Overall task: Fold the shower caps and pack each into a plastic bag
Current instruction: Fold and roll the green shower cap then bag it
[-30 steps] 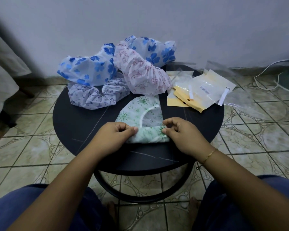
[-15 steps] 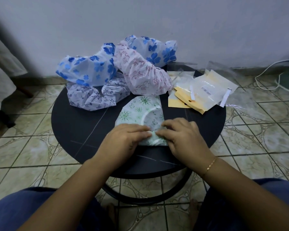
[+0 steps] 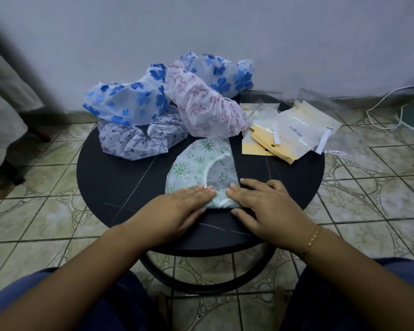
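Green-printed plastic, the shower cap lies near the front of the round black table, and we are mid-fold: our left hand and right hand press its rolled near edge flat with straight fingers close together. Next, we judge, another roll toward the far edge, then a plastic bag; its small label is unreadable.

One camera sits on the person's head. It looks forward and down, close over the round table.
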